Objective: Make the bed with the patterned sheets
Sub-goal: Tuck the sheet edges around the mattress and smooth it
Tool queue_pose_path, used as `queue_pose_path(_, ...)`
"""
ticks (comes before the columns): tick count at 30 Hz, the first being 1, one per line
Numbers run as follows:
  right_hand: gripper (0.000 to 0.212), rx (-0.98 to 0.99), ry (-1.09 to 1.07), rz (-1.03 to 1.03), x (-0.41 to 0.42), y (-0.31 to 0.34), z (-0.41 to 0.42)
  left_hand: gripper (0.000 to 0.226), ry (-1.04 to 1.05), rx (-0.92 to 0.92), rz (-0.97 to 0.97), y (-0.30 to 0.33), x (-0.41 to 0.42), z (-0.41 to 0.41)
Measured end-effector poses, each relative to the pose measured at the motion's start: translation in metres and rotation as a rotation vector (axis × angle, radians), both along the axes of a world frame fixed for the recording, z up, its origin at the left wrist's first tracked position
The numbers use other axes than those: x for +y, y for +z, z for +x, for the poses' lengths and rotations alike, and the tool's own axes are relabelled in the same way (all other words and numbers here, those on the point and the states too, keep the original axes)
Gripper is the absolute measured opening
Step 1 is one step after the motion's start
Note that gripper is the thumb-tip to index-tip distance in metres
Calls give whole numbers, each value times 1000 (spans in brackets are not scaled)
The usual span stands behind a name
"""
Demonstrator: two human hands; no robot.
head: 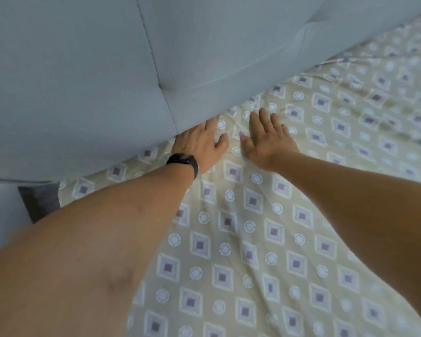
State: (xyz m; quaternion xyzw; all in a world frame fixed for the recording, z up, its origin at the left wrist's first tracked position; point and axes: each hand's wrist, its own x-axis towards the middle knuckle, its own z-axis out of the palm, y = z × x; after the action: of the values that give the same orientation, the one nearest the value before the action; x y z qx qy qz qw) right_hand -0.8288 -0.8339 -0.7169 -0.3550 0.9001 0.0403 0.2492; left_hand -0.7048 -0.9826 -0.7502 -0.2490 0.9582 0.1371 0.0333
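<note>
Grey headboard behind, patterned sheet under flat hands, left hand, right hand

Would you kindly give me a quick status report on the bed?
Left hand flat, fingertips tucked at headboard. Right hand open, pressing patterned sheet. Sheet spread, wrinkled far right. Nothing in the way.

Headboard tight against sheet

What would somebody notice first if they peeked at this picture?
Probably the two bare arms reaching up the middle, with the left hand and right hand lying flat, side by side, on the patterned sheet. The left hand's fingers sit at the foot of the grey padded headboard, and a black wristband circles that wrist.
</note>
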Motion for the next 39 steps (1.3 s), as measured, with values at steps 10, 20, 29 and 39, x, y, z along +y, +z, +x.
queue_pose_path(10,58,-306,-202,19,191,64,202,67,-90,-276,50,26,103,248)
queue_pose_path(20,62,-359,-374,110,422,182,336,76,-40,-726,372,106,301,369)
queue_pose_path(29,51,-397,-405,151,494,206,423,52,29,-656,669,124,448,439)
queue_pose_path(39,35,-509,-221,329,493,142,531,34,1087,-152,704,77,479,521)
